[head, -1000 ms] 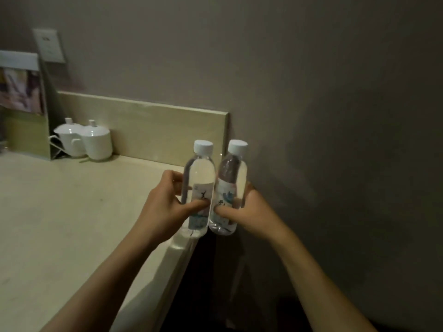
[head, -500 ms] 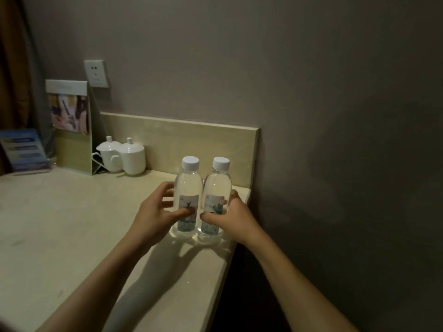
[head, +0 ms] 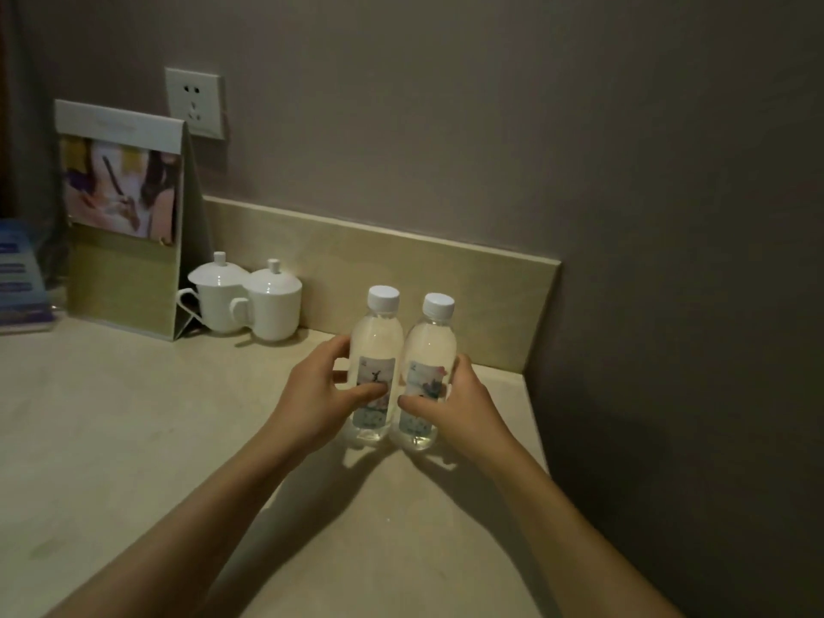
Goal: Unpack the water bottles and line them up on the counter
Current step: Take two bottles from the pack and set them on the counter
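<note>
Water bottles [head: 376, 363], apparently full, capped, upright on counter [head: 133, 439], hands [head: 312, 403] gripping each.

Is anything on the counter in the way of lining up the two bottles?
Nothing visible. Left hand grips the left bottle, right hand the right bottle; both stand on the counter, cups apart.

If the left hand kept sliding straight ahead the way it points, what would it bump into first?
Probably the beige backsplash behind the left bottle that the left hand grips; the two lidded cups sit off to its left, though depth is hard to judge.
</note>
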A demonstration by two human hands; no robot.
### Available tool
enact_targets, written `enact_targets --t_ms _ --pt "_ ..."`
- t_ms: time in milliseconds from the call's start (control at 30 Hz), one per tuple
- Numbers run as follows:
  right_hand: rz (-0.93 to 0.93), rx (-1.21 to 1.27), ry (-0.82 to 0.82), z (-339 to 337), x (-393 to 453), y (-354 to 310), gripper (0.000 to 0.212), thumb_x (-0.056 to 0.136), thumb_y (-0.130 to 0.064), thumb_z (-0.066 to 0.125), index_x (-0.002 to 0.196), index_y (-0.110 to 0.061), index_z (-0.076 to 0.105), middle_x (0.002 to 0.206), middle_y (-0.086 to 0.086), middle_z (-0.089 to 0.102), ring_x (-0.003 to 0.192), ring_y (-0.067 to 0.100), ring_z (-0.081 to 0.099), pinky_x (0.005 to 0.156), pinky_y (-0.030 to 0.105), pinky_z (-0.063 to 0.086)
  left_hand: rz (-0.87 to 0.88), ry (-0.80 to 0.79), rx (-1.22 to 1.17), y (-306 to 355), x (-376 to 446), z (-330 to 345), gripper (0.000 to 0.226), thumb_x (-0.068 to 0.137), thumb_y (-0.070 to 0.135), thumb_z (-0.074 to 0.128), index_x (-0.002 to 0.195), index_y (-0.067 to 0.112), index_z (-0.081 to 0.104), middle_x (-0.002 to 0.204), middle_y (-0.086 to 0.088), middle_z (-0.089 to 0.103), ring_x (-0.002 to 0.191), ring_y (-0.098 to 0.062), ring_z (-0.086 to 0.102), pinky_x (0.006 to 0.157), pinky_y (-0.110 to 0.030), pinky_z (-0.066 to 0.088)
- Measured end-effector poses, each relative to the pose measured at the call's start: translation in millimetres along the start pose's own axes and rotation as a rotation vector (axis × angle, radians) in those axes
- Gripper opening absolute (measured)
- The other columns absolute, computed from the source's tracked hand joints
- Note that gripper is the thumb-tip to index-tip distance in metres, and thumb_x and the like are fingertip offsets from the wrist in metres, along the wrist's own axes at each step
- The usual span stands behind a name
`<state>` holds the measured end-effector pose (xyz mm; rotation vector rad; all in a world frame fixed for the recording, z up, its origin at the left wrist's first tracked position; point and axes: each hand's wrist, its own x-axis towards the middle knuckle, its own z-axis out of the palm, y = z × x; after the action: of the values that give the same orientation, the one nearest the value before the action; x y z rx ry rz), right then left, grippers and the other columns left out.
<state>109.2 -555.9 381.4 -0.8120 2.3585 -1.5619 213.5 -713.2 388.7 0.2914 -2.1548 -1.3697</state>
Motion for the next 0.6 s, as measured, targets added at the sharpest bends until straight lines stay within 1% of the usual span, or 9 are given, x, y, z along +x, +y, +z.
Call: enact_targets --t_ms 33,100,167,267,333,433,500,533,600 --pt "0.009 -0.001 0.026 6 3 -3 0.064 0.073 -0.031 0.08 0.121 -0.035 0.038 0.115 -0.011 0.059 0.106 0.013 0.061 0.088 0.036 0.053 0.004 -0.001 0.005 -4 6 -4 0.06 0.081 0.017 0.078 0.135 0.025 0.053 0.126 0.01 0.059 0.11 -0.013 0.059 0.092 -0.037 0.052" --pt "0.034 0.005 0.07 16 8 -9 0.065 0.072 -0.031 0.08 0.121 -0.035 0.039 0.117 -0.009 0.059 0.105 0.015 0.061 0.083 0.035 0.053 0.018 -0.003 0.008 -10 16 -9 0.058 0.081 0.017 0.078 0.133 0.024 0.054 0.124 0.008 0.059 0.108 -0.014 0.059 0.091 -0.035 0.051" --pt "0.053 0.019 0.105 24 14 -14 0.064 0.071 -0.031 0.081 0.121 -0.034 0.041 0.115 -0.008 0.06 0.104 0.015 0.061 0.078 0.033 0.053 0.035 -0.006 0.008 -17 26 -13 0.056 0.081 0.016 0.078 0.131 0.024 0.055 0.12 0.009 0.059 0.104 -0.013 0.058 0.088 -0.032 0.049" --pt "0.063 0.016 0.147 34 23 -17 0.059 0.07 -0.03 0.081 0.115 -0.035 0.043 0.104 -0.016 0.06 0.096 0.009 0.062 0.073 0.026 0.05 0.044 -0.006 0.009 -27 40 -19 0.056 0.08 0.016 0.079 0.13 0.025 0.056 0.116 0.011 0.057 0.097 -0.008 0.057 0.079 -0.024 0.047" --pt "0.066 0.0 0.156 40 30 -19 0.058 0.071 -0.031 0.081 0.113 -0.037 0.042 0.105 -0.015 0.059 0.094 0.007 0.06 0.074 0.025 0.049 0.041 -0.011 0.013 -32 48 -23 0.054 0.079 0.018 0.08 0.127 0.028 0.057 0.115 0.012 0.059 0.094 -0.004 0.058 0.074 -0.021 0.046" --pt "0.076 -0.023 0.17 47 41 -21 0.056 0.072 -0.031 0.08 0.114 -0.035 0.043 0.113 -0.008 0.06 0.104 0.015 0.062 0.085 0.035 0.053 0.046 -0.018 0.028 -35 56 -29 0.052 0.08 0.021 0.08 0.125 0.034 0.056 0.112 0.015 0.062 0.093 0.0 0.059 0.072 -0.02 0.046" --pt "0.073 -0.067 0.175 51 44 -23 0.054 0.073 -0.031 0.079 0.114 -0.032 0.044 0.116 -0.005 0.062 0.106 0.019 0.063 0.091 0.044 0.054 0.051 0.012 0.025 -37 56 -31 0.053 0.08 0.023 0.079 0.128 0.03 0.056 0.114 0.014 0.063 0.096 -0.003 0.059 0.076 -0.021 0.047" --pt "0.071 -0.091 0.177 53 45 -23 0.054 0.073 -0.032 0.078 0.115 -0.031 0.044 0.116 -0.004 0.063 0.104 0.019 0.064 0.09 0.047 0.055 0.06 0.031 0.026 -38 56 -31 0.053 0.08 0.024 0.079 0.128 0.029 0.056 0.116 0.013 0.063 0.098 -0.004 0.06 0.08 -0.024 0.048" --pt "0.071 -0.141 0.179 55 44 -24 0.055 0.074 -0.033 0.078 0.116 -0.031 0.042 0.115 -0.004 0.062 0.101 0.021 0.065 0.084 0.05 0.057 0.067 0.044 0.07 -39 56 -30 0.054 0.077 0.027 0.081 0.126 0.028 0.057 0.117 0.011 0.063 0.099 -0.005 0.06 0.087 -0.028 0.051"
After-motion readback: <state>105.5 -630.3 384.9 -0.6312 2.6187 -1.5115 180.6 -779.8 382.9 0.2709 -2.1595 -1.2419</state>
